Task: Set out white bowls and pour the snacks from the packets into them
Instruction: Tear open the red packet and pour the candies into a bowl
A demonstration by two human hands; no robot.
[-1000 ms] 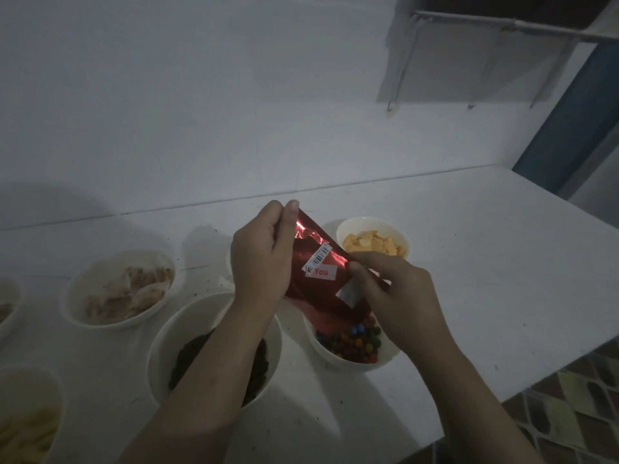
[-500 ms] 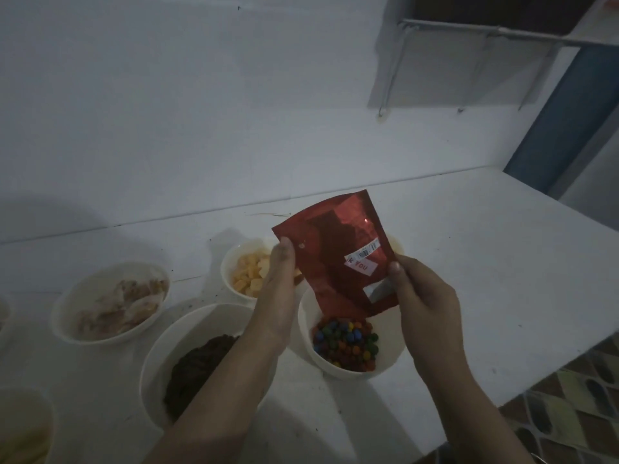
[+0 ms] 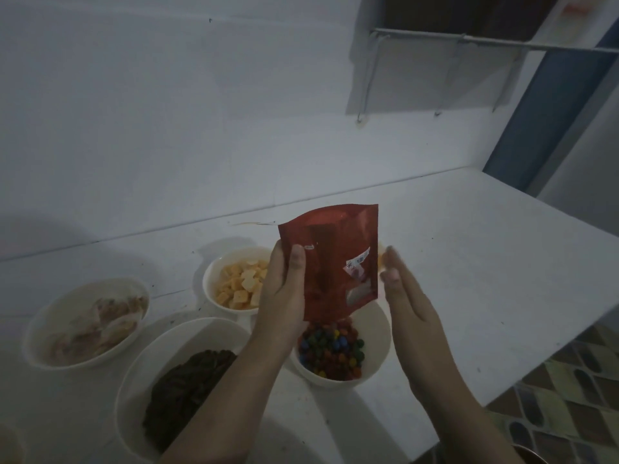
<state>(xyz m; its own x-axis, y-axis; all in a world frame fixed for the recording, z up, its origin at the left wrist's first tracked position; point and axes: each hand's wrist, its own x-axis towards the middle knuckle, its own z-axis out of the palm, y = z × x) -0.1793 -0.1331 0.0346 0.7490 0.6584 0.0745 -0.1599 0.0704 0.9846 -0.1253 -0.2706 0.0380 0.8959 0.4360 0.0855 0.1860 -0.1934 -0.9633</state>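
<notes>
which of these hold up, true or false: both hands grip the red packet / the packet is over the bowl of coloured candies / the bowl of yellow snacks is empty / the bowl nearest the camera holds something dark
1. Both hands grip the red packet. False: only the left hand holds it; the right hand is open beside it, blurred.
2. The packet is over the bowl of coloured candies. True.
3. The bowl of yellow snacks is empty. False: it holds yellow pieces.
4. The bowl nearest the camera holds something dark. True.
</notes>
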